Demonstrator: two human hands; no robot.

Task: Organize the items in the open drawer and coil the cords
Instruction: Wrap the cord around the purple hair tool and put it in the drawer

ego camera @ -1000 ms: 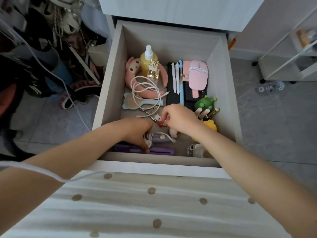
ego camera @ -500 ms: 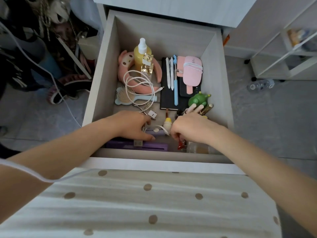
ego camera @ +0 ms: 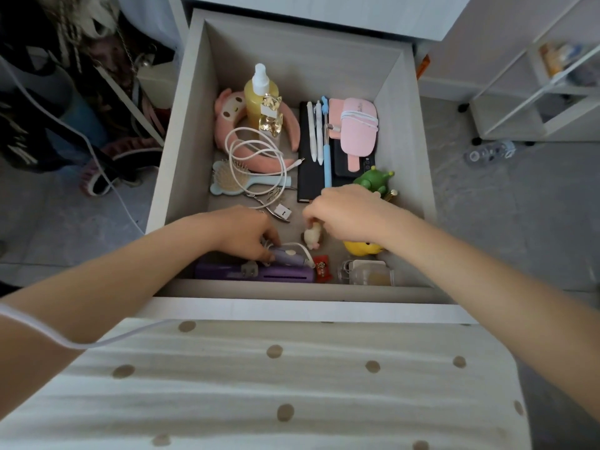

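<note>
- Left hand (ego camera: 246, 232) is gripping a purple gadget (ego camera: 289, 255) at the drawer's (ego camera: 181, 141) near edge — right hand (ego camera: 344, 212) is pinching a white toy (ego camera: 313, 236).
- A coiled cord (ego camera: 258, 142) is lying across the headband (ego camera: 227, 108), left.
- Pink case's (ego camera: 358, 125) writing is blurring.

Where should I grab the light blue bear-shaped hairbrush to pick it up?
Pinch the light blue bear-shaped hairbrush by its thin handle, coming from above. It lies flat with its bristles up and its handle pointing right, so the head is prickly. The looped white cord crosses the handle's tip, so mid-handle is probably best.
</note>
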